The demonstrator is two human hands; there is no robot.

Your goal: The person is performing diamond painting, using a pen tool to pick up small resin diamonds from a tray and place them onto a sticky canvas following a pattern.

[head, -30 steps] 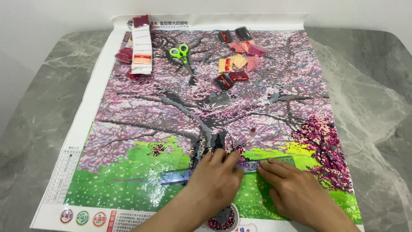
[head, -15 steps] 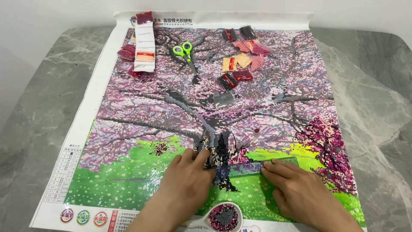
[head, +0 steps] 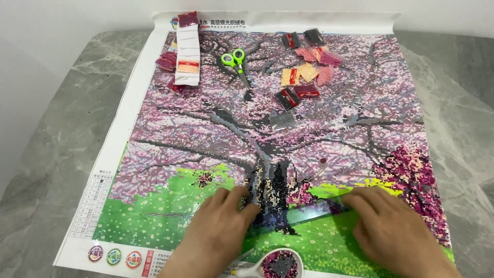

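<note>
Head view, left to right: grey marble tabletop (head: 56, 154) bare along the left edge; diamond-painting canvas (head: 267, 128) of a pink blossom tree on green grass spread flat over it, white margin with a colour chart (head: 95, 201) at lower left. Near the top left corner, a strip of white bead packets (head: 187, 56) with dark red bead bags (head: 167, 62) just beside it. Further right, green-handled scissors (head: 235, 61) lying on the blossom area, blades pointing down the canvas. Right of those, a loose scatter of small bead bags (head: 303, 67) in red, black, pink and peach, one grey bag (head: 282, 120) a little lower. At the bottom, left hand (head: 218, 231) flat, palm down, fingers unclenched and grasping nothing, fingertips pressing at the dark trunk base. Just below and between the hands, a white bead tray (head: 278, 263) filled with dark red and black beads, resting on the lower edge of the canvas. A clear film strip (head: 314, 211) lifted slightly between the hands, glinting over the grass. Right hand (head: 393, 231) also flat and spread, palm down on the film, not gripping.
</note>
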